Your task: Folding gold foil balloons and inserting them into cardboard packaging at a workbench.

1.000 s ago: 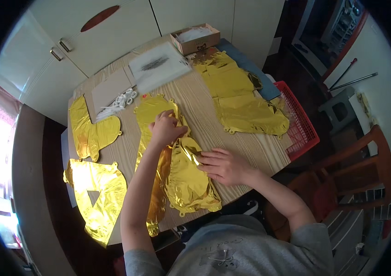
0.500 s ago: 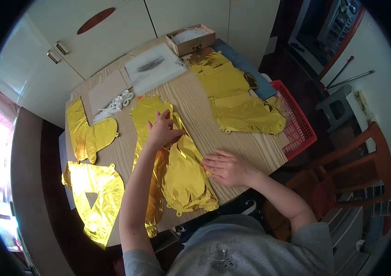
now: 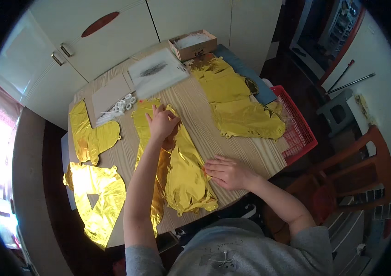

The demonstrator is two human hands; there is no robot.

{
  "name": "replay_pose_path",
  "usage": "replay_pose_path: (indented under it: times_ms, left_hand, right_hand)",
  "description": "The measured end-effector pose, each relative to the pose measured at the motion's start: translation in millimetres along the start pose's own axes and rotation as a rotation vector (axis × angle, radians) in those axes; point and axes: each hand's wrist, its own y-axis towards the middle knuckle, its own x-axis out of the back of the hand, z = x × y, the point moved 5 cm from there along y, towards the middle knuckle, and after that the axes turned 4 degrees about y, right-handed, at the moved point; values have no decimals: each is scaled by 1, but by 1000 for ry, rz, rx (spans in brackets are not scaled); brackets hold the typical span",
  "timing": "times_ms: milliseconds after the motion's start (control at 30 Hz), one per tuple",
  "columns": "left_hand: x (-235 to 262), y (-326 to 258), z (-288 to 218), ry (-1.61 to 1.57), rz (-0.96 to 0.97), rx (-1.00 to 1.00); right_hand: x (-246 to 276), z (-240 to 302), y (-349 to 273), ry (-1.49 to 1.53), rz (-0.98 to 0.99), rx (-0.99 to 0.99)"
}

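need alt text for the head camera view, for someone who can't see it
A person's left hand and right hand touch a crinkled gold foil piece on a wood-grain table. Other gold foil pieces lie to either side, with white rings and an open box farther back.

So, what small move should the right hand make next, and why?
Perhaps the right hand should smooth the middle gold foil near its lower end: it looks wrinkled there, and that hand is at the foil's right edge, while the left hand is over the upper part.
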Motion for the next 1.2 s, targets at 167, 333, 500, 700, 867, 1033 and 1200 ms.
replay_pose_path:
  times_ms: [167,333,500,700,867,1033,1200]
  left_hand:
    - [8,0,-8,59,-91,3]
    - [13,-33,-27,252,-203,-404]
    - [14,-115,-53,306,94,-582]
    - [6,-89,-42,325,82,-508]
    - [9,-54,-28,382,166,-409]
    - [-2,-47,-34,497,217,-379]
    - [-2,-49,-38,544,259,-354]
  right_hand:
    - [0,-1,0,18,-11,-7]
    - [1,-1,1,31,-11,-16]
    - [2,0,2,51,-29,-21]
    - [6,1,5,29,-22,-21]
    - [4,1,5,32,-12,-14]
    - [9,-8,11,172,-38,-34]
    - [18,-15,50,33,-11,102]
